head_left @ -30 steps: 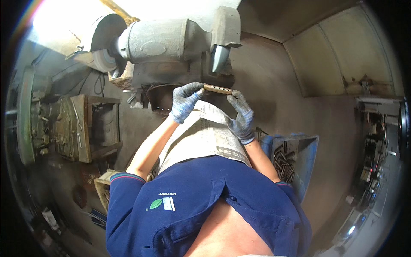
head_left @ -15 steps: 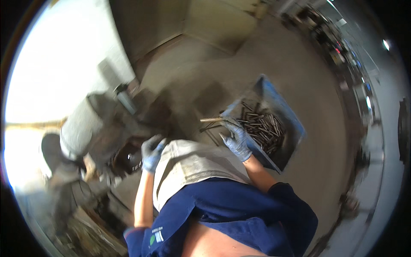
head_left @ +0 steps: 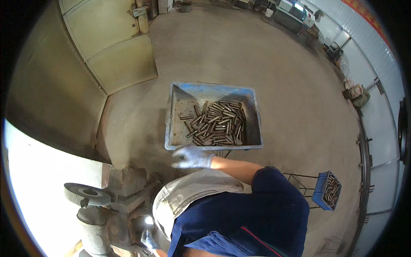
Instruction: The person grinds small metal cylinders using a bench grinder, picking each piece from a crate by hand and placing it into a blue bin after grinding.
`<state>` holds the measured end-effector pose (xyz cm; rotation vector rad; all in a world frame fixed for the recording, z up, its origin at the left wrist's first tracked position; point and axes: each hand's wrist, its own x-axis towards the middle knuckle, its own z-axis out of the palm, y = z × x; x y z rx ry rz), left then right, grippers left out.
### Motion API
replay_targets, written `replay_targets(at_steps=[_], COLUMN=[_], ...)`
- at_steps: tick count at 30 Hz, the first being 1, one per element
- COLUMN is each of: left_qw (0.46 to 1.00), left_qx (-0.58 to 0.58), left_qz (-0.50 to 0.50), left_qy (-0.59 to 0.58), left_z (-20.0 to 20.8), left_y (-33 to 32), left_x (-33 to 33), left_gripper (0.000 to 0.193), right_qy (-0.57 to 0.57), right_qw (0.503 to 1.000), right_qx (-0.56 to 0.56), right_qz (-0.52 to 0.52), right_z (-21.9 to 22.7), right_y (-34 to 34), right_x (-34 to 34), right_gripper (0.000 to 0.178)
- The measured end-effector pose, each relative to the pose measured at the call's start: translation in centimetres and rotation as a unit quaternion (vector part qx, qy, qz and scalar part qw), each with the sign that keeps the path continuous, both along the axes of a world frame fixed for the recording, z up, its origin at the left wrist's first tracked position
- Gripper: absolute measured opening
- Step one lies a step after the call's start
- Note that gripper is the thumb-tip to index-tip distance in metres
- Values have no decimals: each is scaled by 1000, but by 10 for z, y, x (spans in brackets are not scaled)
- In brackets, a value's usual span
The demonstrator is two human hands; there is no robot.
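Note:
My right hand (head_left: pixel 192 157), in a grey-blue work glove, is just outside the near rim of a blue plastic bin (head_left: pixel 172 115). Motion blurs its fingers, and I cannot make out anything in them. Many short metal rods (head_left: pixel 220 122) lie in a loose pile inside the bin, mostly toward its right side. My left hand (head_left: pixel 150 240), gloved the same way, is low at the lower edge, beside a grimy machine (head_left: pixel 128 201). Its fingers are small and dim here, so their grip is unclear. A light-coloured apron (head_left: pixel 195 188) hangs between my hands.
A grinder-like unit with a round wheel (head_left: pixel 87 195) stands at the left. A smaller blue bin (head_left: pixel 320 190) of metal pieces rests on a thin metal stand at the right. Yellowish metal panels (head_left: pixel 113 47) rise at the far left, beside the concrete floor (head_left: pixel 205 47).
My view has turned right, bringing the large bin to the middle. The right hand held a short metal rod before; none shows there now. My left hand appears lower, near the machine.

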<state>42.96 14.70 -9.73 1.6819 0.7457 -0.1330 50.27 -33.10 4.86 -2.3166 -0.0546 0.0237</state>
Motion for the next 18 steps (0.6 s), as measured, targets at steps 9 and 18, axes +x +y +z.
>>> replay_targets(at_steps=[9,18], left_qw=[981,916], left_qx=[167,309], left_qz=[-14,255], left_qy=[-97,7], left_z=[7,47], left_y=[65,64], left_x=[-62,-266], left_gripper=[33,35], right_qy=[-63,105], right_qw=[932,883], right_qx=[104,175], right_qz=[341,423], right_z=[-20,-31], right_y=[137,177], right_x=[53,38], right_gripper=[32,21])
